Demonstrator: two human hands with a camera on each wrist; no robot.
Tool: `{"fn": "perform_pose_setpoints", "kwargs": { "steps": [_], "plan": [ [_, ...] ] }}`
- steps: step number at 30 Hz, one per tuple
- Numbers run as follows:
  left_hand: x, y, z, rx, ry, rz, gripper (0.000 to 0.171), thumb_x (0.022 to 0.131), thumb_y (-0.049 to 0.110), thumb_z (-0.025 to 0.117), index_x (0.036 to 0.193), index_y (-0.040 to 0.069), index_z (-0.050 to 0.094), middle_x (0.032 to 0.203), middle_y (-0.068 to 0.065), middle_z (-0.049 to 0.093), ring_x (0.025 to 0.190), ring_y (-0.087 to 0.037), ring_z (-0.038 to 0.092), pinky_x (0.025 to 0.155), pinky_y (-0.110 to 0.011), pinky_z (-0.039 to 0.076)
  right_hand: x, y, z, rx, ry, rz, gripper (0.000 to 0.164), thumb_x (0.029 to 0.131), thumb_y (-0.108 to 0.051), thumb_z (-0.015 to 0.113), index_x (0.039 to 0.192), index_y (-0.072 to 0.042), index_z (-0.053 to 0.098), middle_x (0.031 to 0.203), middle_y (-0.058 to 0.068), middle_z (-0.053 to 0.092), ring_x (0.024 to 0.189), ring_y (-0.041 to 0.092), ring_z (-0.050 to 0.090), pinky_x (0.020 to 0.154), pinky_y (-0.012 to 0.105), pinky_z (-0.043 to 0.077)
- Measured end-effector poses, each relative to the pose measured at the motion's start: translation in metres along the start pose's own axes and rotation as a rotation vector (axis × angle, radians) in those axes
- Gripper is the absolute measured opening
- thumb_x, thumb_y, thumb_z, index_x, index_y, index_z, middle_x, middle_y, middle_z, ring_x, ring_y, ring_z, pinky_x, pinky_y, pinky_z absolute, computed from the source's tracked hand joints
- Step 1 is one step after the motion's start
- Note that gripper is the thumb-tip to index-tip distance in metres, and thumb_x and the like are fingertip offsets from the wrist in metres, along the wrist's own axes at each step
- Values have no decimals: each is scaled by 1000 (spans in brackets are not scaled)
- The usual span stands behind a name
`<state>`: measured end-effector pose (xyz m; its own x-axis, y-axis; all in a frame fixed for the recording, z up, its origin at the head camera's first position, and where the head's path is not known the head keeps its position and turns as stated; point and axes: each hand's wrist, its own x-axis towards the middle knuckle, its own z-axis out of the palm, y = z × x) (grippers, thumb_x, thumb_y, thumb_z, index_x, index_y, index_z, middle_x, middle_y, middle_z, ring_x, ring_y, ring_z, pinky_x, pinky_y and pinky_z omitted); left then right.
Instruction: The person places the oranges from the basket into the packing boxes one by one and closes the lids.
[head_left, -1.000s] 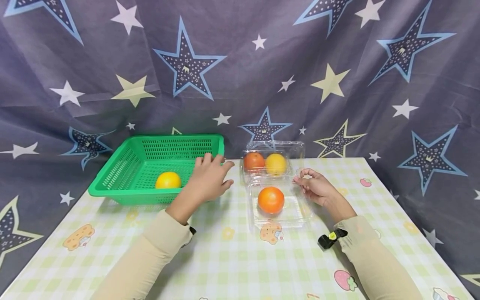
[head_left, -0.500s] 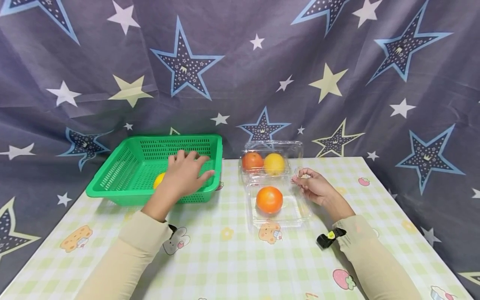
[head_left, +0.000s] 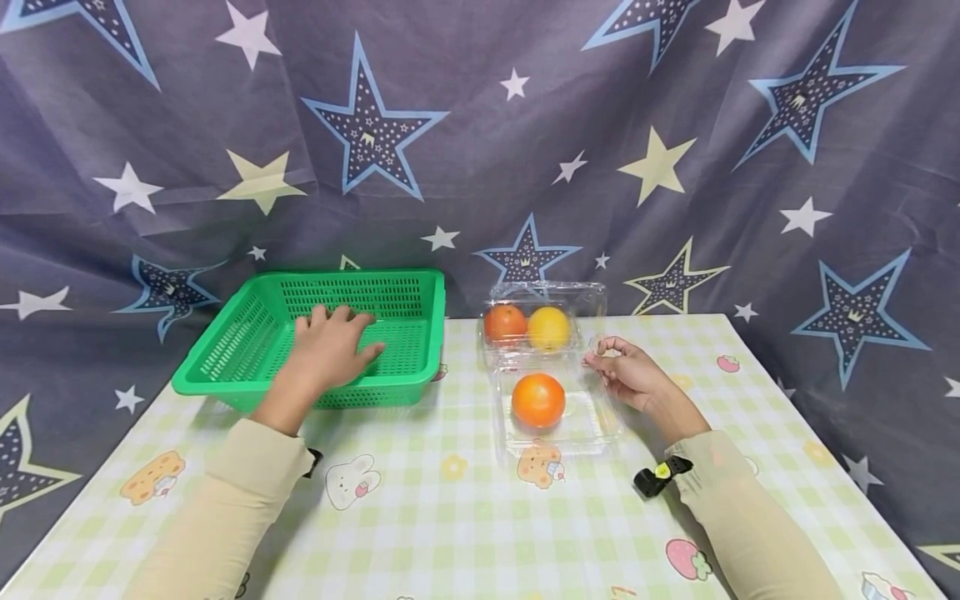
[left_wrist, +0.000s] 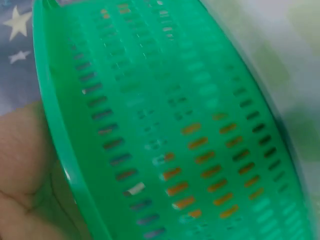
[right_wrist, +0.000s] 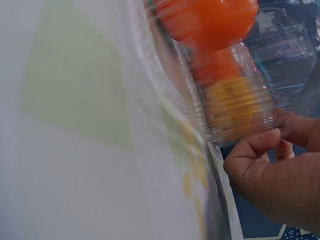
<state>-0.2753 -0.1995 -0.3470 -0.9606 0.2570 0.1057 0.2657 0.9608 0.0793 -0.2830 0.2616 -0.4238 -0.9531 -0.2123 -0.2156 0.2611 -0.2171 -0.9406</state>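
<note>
My left hand [head_left: 322, 350] reaches over the green basket [head_left: 416, 379], fingers spread and pointing down into it. The yellow fruit in the basket is hidden behind this hand in the head view. Orange-yellow patches of the fruit [left_wrist: 198, 143] show through the slots in the left wrist view; contact with the fingers cannot be seen. My right hand [head_left: 633, 377] pinches the side edge of a clear plastic container [head_left: 596, 425]. In its front part sits an orange round fruit [head_left: 538, 400]. Behind that, a red-orange fruit [head_left: 506, 323] and a yellow fruit [head_left: 549, 327] lie side by side under clear plastic.
The table bears a green-and-white checked cloth [head_left: 450, 533] with cartoon prints. A dark curtain [head_left: 465, 150] with stars hangs right behind the basket and container. A stretch of cloth separates the basket from the container.
My left hand has moved left, from beside the basket's right rim to over the yellow fruit, which it now covers from the head view. My right hand keeps its pinch on the container.
</note>
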Motion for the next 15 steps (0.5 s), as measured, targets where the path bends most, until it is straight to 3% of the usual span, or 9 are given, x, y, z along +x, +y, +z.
{"fn": "perform_pose_setpoints", "kwargs": {
  "steps": [8,15],
  "plan": [
    [1,-28,1,-89,-111,-55,71,98,49,64,154,9,45,153,-32,36,130,-60,32,99,-76,28,0,0,-1,3,0,0,15,102,0,58,93,-9,50,93,6,69,58,5,46,51,16,39],
    [4,-35,-1,-113,-193,-50,84,88,52,76,150,5,47,148,-36,38,126,-59,36,97,-74,36,-1,0,-1,0,-11,-9,15,102,-1,57,94,-10,50,95,6,67,59,5,45,52,17,38]
  ]
}}
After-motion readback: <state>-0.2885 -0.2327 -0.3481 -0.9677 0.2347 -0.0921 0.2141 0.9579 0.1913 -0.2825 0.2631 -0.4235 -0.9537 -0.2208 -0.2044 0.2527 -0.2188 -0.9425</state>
